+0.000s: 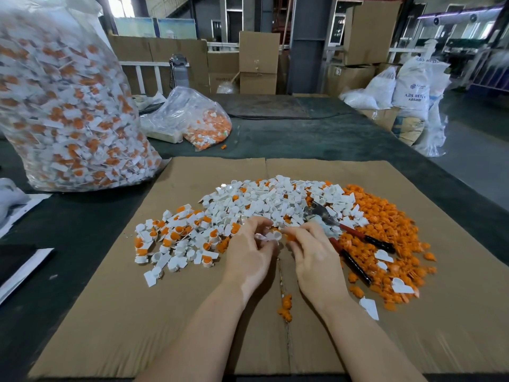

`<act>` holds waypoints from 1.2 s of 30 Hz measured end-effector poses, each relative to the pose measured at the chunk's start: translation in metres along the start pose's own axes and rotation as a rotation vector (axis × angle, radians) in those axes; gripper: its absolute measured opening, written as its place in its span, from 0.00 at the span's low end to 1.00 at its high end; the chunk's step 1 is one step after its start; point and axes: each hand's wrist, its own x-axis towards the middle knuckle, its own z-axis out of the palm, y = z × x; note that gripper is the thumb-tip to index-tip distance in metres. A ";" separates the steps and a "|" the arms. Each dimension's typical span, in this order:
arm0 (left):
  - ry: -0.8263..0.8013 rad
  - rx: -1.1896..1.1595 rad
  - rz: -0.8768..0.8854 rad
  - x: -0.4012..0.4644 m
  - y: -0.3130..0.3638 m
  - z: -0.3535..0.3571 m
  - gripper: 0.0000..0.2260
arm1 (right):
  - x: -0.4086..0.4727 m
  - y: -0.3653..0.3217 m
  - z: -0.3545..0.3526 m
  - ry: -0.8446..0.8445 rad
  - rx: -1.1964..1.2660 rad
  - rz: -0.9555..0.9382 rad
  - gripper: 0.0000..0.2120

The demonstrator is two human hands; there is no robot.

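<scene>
A: So, where is the white cap [271, 237]?
B: Near the middle of the cardboard [192, 312]; the left hand [249, 252] pinches it; the right hand [311, 252] pinches an orange insert [290, 238] just right of it.
A: Which step?
B: Probably mating the two, though parting is possible; next they need aligning squarely; the pliers [355, 244] lie to the right.

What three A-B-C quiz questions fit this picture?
1. Where do the red-handled metal pliers lie? A) in a bag B) on the heap of small plastic pieces C) on the floor
2. What colour is the heap's right side? A) orange B) green C) blue
3. What are the hands doing? A) lying flat B) pinching pieces C) gripping the pliers
1 B: they rest across the heap. 2 A: orange pieces cover it. 3 B: the left hand pinches a small white plastic piece, the right hand a small orange plastic piece.
</scene>
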 end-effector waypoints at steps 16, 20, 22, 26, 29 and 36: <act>-0.117 0.069 -0.061 0.001 0.003 -0.001 0.03 | -0.001 0.000 -0.003 0.053 0.060 0.183 0.05; -0.106 0.071 -0.056 0.001 0.002 -0.001 0.03 | -0.001 -0.001 -0.001 0.053 -0.020 0.137 0.08; -0.101 0.091 -0.033 0.000 0.001 -0.001 0.03 | -0.002 -0.001 -0.001 0.046 -0.042 0.125 0.09; -0.114 0.140 0.018 -0.001 0.001 -0.001 0.06 | -0.003 0.001 0.001 0.013 -0.070 0.126 0.11; -0.143 0.178 0.031 -0.003 0.002 0.000 0.04 | -0.003 0.001 0.000 0.003 -0.071 0.126 0.11; -0.117 0.041 -0.084 -0.001 0.005 -0.002 0.02 | -0.002 -0.001 -0.003 -0.011 0.036 0.100 0.05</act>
